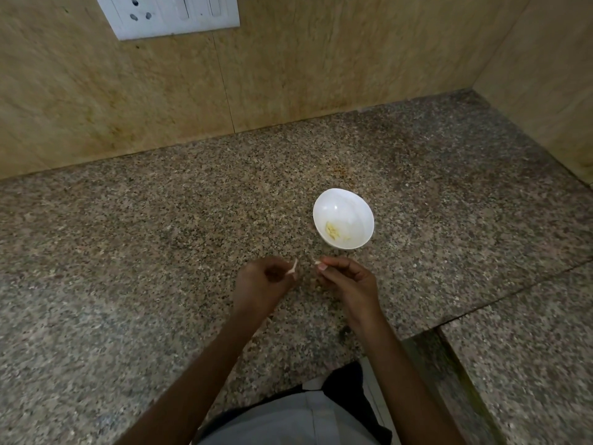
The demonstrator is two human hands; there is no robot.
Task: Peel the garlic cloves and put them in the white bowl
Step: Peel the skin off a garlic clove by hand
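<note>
The white bowl (343,205) stands on the speckled granite counter (160,236), with a few pale yellow peeled garlic pieces (333,232) at its bottom. Just in front of it, both my hands hover above the counter a little apart. My left hand (263,281) pinches a thin whitish strip of garlic skin (292,268) that sticks upward. My right hand (348,279) has its fingers curled and pinches a small pale piece (317,262) at its fingertips; whether that is a clove or skin I cannot tell.
Tan tiled walls (288,65) close the counter at the back and on the right. A white switch plate (170,14) hangs at the top left. The counter has a step edge and a seam (449,319) at the lower right.
</note>
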